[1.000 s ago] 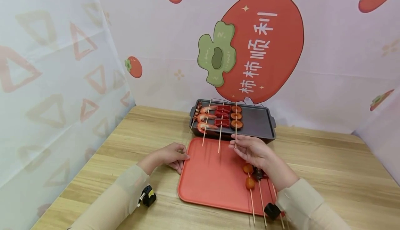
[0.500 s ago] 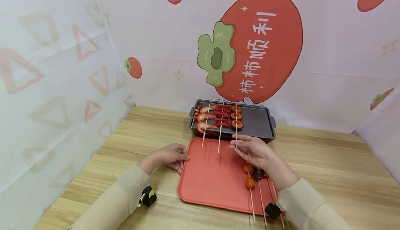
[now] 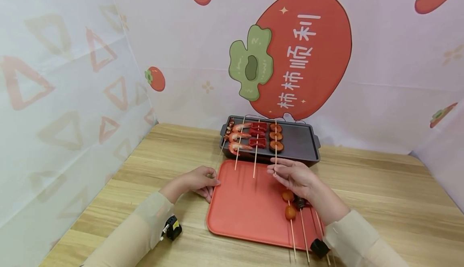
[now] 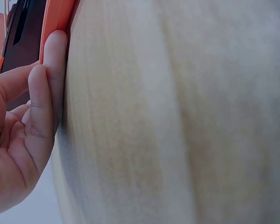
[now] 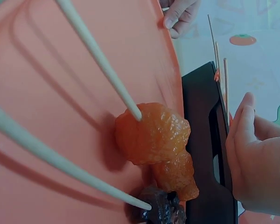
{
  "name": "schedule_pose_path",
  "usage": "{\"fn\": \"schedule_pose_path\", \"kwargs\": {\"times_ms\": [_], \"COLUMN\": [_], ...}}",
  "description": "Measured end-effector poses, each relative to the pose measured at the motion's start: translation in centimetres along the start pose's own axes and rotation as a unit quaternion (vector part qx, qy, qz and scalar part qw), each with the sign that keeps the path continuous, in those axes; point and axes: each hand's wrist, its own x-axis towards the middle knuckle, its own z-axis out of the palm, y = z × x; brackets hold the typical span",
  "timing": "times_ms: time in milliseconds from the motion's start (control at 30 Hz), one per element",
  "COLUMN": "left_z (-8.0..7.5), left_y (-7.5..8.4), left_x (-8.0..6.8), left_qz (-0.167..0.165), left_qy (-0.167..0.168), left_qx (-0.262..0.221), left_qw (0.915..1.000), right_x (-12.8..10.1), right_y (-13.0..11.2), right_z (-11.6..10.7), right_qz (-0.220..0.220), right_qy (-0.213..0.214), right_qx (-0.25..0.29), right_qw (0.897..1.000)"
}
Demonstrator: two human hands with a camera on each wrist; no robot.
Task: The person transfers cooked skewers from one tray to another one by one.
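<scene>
At the tray's left rim, my left hand (image 3: 200, 181) pinches the red tray (image 3: 246, 214), thumb on top; in the left wrist view its fingers (image 4: 53, 60) are against the tray's edge. My right hand (image 3: 295, 177) pinches the stick end of a skewer (image 3: 276, 146) of round orange-brown slices with dark rims. Those slices are on the black grill pan (image 3: 299, 136). Left of them on the pan are a skewer of red blocks (image 3: 257, 143), a shrimp skewer (image 3: 239, 147) and a skewer of small brown pieces (image 3: 228, 130). In the right wrist view, the held stick is mostly hidden.
On the tray's right side lie a skewer of orange balls (image 3: 290, 212) and a skewer with dark pieces (image 3: 300, 203), plus another stick partly under the right forearm. Their sticks overhang the front rim. A printed cloth backdrop (image 3: 188, 37) stands behind the pan.
My right hand has shifted slightly right and towards me, and the skewer of round slices has slid a little the same way on the pan. The left hand and tray look unmoved.
</scene>
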Motion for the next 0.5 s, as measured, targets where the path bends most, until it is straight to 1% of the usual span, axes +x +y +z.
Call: {"fn": "schedule_pose_path", "kwargs": {"times_ms": [300, 500], "left_z": [-0.01, -0.03], "left_y": [-0.01, -0.1], "left_x": [-0.02, 0.11], "left_qz": [-0.002, -0.003], "left_qy": [-0.003, -0.003], "left_qx": [0.001, 0.002], "left_qw": [1.0, 1.0], "right_x": [-0.59, -0.8], "right_y": [-0.2, -0.56], "right_z": [-0.57, -1.0], "right_qz": [-0.012, -0.015], "right_qy": [-0.01, -0.007], "right_qx": [-0.012, -0.022], "right_qw": [1.0, 1.0]}}
